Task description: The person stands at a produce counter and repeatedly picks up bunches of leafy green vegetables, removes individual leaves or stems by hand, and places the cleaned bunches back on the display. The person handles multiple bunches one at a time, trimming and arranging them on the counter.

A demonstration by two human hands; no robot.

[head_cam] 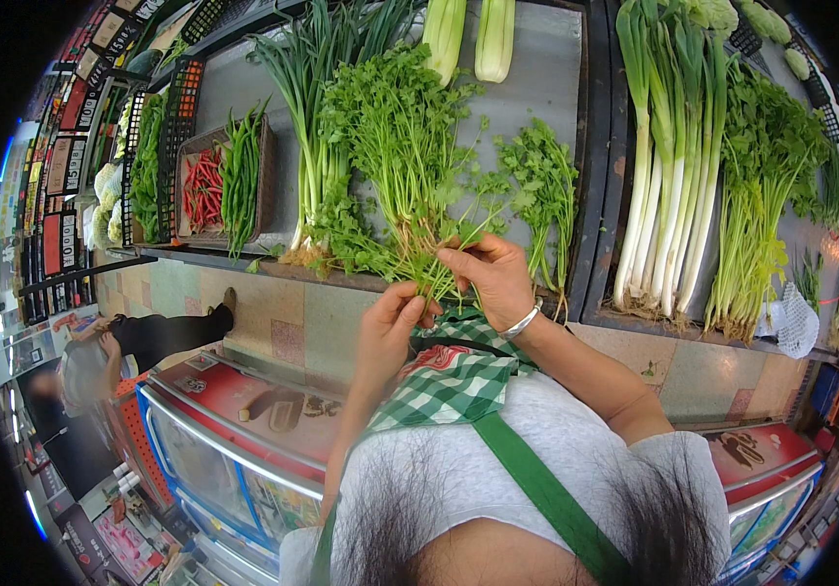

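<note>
Between my two hands, at the front edge of the metal display tray [434,110], a few thin cilantro sprigs [440,277] are held. My left hand [394,311] pinches their lower left side with thumb and fingertips. My right hand [489,275], with a silver bangle at the wrist, pinches stems on the other side. Just beyond my fingers lies a large heap of cilantro [401,139], its roots towards me. A smaller cilantro bunch [542,194] rests to the right. Loose sprigs [350,253] spread by the front edge to the left.
Left of the heap are green onions [309,168] and a basket [267,176] of red and green chillies. Celery [495,44] lies at the back. Large leeks [672,183] fill the right tray. Behind me stand chest freezers [243,432]; a person [97,359] is at the left.
</note>
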